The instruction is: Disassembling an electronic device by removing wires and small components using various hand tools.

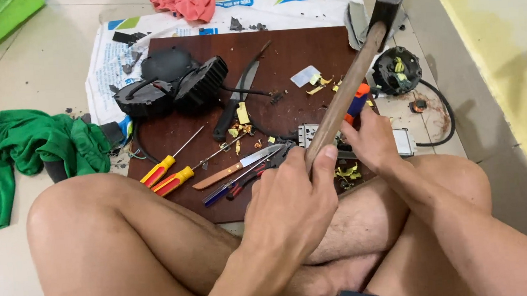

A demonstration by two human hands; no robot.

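I sit cross-legged on the floor in front of a dark brown board (pixel 294 48). My left hand (pixel 291 207) grips the lower end of a hammer's wooden handle (pixel 348 88), and its dark head (pixel 387 1) is raised up and away over the board's far right corner. My right hand (pixel 373 140) holds an orange and blue handled tool (pixel 358 102) upright against a grey metal device (pixel 404 142) at the board's right edge. Yellow scraps lie around the device.
On the board lie two red-and-yellow screwdrivers (pixel 169 174), a wooden-handled knife (pixel 237 166), a black-handled knife (pixel 236 101), pliers and black round housings (pixel 174 83). A black coil part with cable (pixel 396 70) sits right. Green cloth (pixel 25 144) lies left, pink cloth (pixel 184 3) beyond.
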